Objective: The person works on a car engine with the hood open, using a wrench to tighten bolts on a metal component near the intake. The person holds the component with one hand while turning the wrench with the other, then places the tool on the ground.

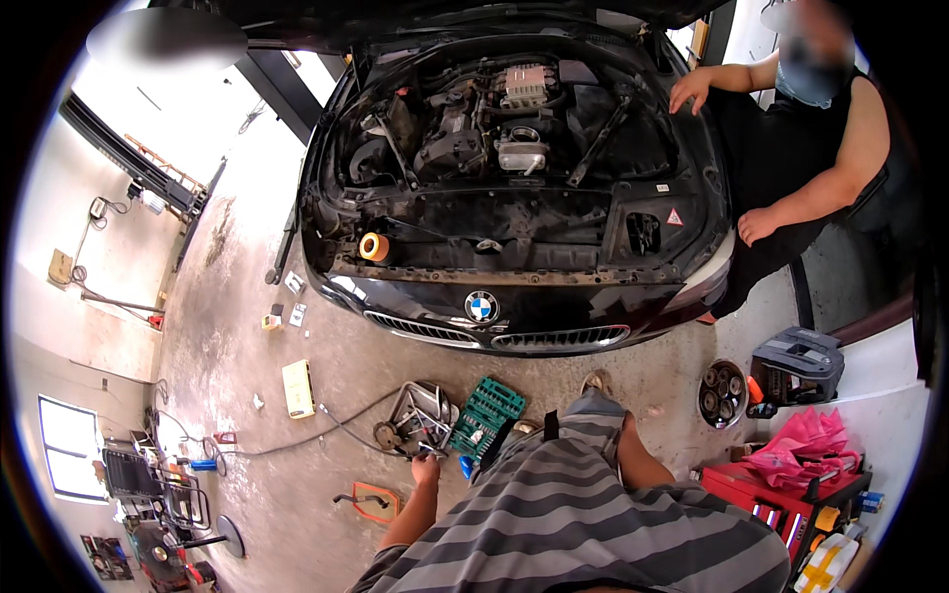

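My left hand (425, 466) is low beside a tray (447, 389) heaped with metal tools on the floor. Its fingers look closed around something small, too small to make out. A green socket-set case (491, 407) lies open to the right of the tray. Of my right arm only bare skin shows beside my striped shirt; the hand itself is hidden. Ahead stands a black car (554, 326) with its hood up and engine (494, 128) exposed. A round orange filter (374, 247) rests at the front left of the engine bay.
Another person (791, 188) leans at the car's right side, one hand on its edge. A red tool cabinet (751, 494) with pink plastic, a grey case (799, 364) and a round metal tray (723, 393) stand right. A hose (297, 450) and yellow box (298, 388) lie left.
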{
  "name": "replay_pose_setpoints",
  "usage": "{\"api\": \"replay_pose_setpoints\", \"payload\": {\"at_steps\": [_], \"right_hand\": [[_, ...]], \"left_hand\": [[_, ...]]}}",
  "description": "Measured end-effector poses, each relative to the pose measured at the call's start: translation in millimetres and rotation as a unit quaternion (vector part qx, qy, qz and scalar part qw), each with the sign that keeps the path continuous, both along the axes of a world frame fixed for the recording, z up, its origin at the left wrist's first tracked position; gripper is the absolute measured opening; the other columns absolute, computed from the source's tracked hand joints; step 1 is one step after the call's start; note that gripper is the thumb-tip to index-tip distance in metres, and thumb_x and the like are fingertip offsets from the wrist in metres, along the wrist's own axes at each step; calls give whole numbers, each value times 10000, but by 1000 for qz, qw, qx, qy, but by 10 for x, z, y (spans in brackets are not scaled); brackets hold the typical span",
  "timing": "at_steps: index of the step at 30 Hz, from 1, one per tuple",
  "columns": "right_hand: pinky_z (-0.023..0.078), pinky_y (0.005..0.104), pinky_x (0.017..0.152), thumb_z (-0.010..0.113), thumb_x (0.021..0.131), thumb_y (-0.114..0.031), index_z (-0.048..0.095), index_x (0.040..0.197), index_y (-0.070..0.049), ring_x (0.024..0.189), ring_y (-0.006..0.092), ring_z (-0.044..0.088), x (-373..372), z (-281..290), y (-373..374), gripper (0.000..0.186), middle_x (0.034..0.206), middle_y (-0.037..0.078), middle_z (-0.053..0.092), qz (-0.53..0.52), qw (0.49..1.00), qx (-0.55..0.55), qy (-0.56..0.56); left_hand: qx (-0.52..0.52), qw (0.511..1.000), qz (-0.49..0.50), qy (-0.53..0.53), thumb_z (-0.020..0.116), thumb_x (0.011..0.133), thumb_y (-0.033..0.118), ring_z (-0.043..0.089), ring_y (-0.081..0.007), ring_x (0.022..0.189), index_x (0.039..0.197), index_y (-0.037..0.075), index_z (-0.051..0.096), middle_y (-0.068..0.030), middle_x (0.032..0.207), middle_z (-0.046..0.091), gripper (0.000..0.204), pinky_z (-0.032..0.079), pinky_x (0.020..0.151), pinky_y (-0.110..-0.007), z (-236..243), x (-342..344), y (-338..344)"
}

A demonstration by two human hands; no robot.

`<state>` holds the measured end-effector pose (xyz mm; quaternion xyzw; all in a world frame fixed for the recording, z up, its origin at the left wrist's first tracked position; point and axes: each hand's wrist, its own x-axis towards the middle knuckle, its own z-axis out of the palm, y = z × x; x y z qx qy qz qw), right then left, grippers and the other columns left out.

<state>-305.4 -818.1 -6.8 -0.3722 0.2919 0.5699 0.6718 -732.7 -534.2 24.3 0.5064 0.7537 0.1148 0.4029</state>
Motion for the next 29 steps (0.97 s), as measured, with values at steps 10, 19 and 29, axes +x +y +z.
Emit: {"api": "replay_pose_setpoints", "payload": {"at_steps": [10,19,29], "right_hand": [[486,450,900,540,882,-291,573,1122,13,1013,346,611,-436,914,-837,388,1083,158,653,0,997,-31,-74],[462,568,835,403,894,-462,531,1214,10,964,385,600,-276,2137,-1270,584,1089,225,618,-116,985,122,35],[355,457,1037,380,963,-495,331,1425,-55,1234,280,473,2364,6348,-1496,641,1414,104,441,-68,669,312,-671]], "left_hand": [[-60,989,6,134,656,752,328,614,-331,1049,1054,59,659,-190,1060,661,405,468,926,-410,-374,-91,-363],[-119,979,6,165,676,747,385,608,-337,1084,1101,54,655,-184,1142,640,484,475,937,-418,-513,-463,72],[-99,971,-57,211,643,752,309,640,-312,1039,1110,8,650,-181,1137,649,468,500,880,-386,-554,1312,735]]}}
